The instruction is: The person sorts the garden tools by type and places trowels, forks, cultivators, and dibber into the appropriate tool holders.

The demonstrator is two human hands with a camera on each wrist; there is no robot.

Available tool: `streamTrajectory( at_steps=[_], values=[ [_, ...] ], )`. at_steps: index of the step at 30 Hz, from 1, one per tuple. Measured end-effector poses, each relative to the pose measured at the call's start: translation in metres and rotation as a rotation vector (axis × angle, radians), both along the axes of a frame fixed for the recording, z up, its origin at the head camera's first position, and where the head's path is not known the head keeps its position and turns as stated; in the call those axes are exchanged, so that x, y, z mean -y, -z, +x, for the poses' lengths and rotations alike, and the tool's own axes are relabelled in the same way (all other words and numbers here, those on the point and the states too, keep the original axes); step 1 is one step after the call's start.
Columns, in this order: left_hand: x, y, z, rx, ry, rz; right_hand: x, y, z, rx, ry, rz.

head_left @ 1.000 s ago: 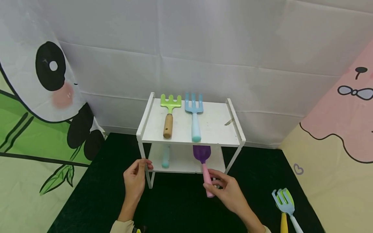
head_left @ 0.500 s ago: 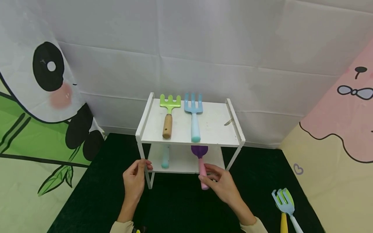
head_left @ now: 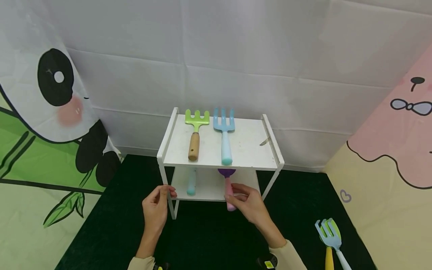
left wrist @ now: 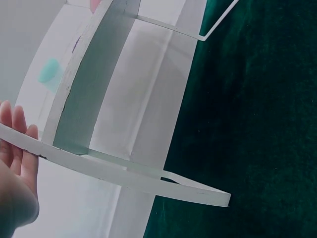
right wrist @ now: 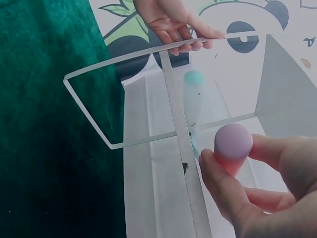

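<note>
My right hand (head_left: 248, 203) pinches the pink handle (right wrist: 234, 144) of a toy garden trowel between thumb and fingers. The trowel's purple blade (head_left: 227, 172) is partly hidden under the upper board of a small white two-tier shelf (head_left: 249, 150). My left hand (head_left: 156, 206) holds the shelf's front left leg (left wrist: 99, 167), fingers around the bar. On the lower tier lies a pale blue-green handle (head_left: 191, 182), its far end hidden by the upper board. A green hand fork with a wooden handle (head_left: 194, 146) and a light blue fork (head_left: 226, 146) lie side by side on the upper tier.
On the dark green cloth (head_left: 209, 240) at the right, another light blue fork (head_left: 332, 236) lies across a green tool with a yellow handle (head_left: 329, 258). White sheeting (head_left: 229, 56) stands behind the shelf, with printed cartoon panels at both sides.
My right hand has moved forward and a little left, sliding the trowel deeper between the tiers, so less of its purple blade shows. The left hand has stayed on the leg.
</note>
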State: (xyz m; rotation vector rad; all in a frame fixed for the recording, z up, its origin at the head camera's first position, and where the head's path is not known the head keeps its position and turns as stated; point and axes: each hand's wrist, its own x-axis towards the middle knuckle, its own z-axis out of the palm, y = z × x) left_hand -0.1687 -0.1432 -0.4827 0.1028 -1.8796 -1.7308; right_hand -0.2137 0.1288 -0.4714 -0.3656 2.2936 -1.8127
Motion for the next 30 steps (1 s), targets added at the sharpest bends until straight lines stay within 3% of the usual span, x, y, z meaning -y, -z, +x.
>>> streamTrajectory(
  at_steps=[16,23,30],
  values=[
    [0.002,-0.001,0.0,-0.025,0.005,-0.006,0.018,-0.004,-0.018,-0.056,0.029,0.106],
    [0.014,0.031,-0.013,-0.055,0.009,0.0,0.023,-0.006,-0.026,-0.088,0.012,0.164],
    [0.013,0.03,-0.013,-0.067,0.014,-0.008,0.028,-0.013,-0.033,-0.108,0.004,0.207]
  ],
)
